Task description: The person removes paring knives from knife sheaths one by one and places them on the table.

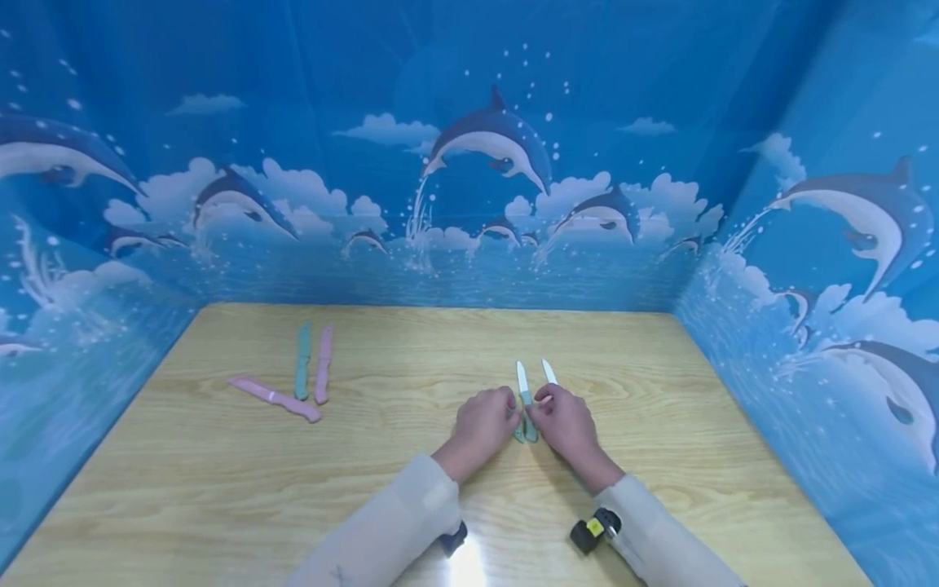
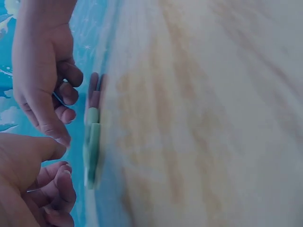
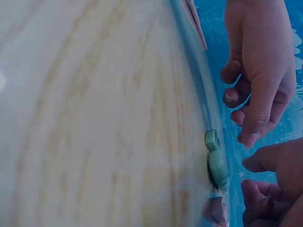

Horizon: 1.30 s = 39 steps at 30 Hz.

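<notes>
Both hands hover close together over small knives on the right half of the table. A knife with a green handle and pale blade (image 1: 530,428) lies between them, blade away from the person. Beside it, a second green handle end (image 1: 518,434) with a hole shows under the left hand (image 1: 484,424). Another pale blade (image 1: 548,372) sticks out past the right hand (image 1: 566,424), which hides its handle. In the left wrist view, both hands are above the green handles (image 2: 93,151), fingers loosely curled and thumbs extended. Nothing shows between the fingers of either hand.
On the table's left lie a green knife (image 1: 303,363) and a pink knife (image 1: 324,365) side by side. Another pink knife (image 1: 275,398) lies slantwise in front of them. Blue dolphin-print sheets (image 1: 469,269) stand around the wooden table (image 1: 381,481).
</notes>
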Motion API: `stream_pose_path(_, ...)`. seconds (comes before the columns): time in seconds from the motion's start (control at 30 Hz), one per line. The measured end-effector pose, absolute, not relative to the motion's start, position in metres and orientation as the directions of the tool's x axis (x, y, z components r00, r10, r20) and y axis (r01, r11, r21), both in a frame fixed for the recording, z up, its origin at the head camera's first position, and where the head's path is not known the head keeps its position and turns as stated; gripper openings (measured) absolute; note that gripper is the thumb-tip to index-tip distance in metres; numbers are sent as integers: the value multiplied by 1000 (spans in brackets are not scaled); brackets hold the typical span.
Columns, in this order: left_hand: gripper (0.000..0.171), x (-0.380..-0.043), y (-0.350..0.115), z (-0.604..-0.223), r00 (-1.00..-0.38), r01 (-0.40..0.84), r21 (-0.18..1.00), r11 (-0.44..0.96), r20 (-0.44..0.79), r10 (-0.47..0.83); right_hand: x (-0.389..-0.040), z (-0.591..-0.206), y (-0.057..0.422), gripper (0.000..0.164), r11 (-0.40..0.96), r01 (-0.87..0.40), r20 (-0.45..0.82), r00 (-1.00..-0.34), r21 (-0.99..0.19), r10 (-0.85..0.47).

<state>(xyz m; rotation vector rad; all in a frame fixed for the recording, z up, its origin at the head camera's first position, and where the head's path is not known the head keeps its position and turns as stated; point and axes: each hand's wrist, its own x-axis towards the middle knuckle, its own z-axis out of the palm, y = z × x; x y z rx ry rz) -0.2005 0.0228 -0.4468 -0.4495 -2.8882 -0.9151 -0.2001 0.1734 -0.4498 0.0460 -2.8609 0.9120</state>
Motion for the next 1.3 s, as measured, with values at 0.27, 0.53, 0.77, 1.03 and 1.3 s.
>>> stream_pose_path(0.27, 14, -195, 14, -434, -957, 289, 556, 779, 162, 240, -194, -444, 170, 17, 798, -136, 202, -979, -587, -18)
stream_pose_path(0.53, 16, -178, 1, -417, -937, 349, 546, 762, 210, 278, -181, -430, 162, 15, 764, -246, 261, -960, -596, -106)
stream_pose_path(0.77, 14, -159, -17, -391, -911, 406, 517, 754, 291, 292, -171, -415, 148, 14, 729, -300, 284, -947, -615, -150)
stream_pose_path(1.03, 14, -137, -42, -362, -891, 429, 462, 777, 357, 280, -151, -400, 137, 12, 710, -402, 382, -902, -579, -199)
stream_pose_path(1.3, 14, -115, -78, -356, -901, 387, 439, 810, 365, 232, -133, -386, 117, 15, 659, -478, 407, -872, -581, -273)
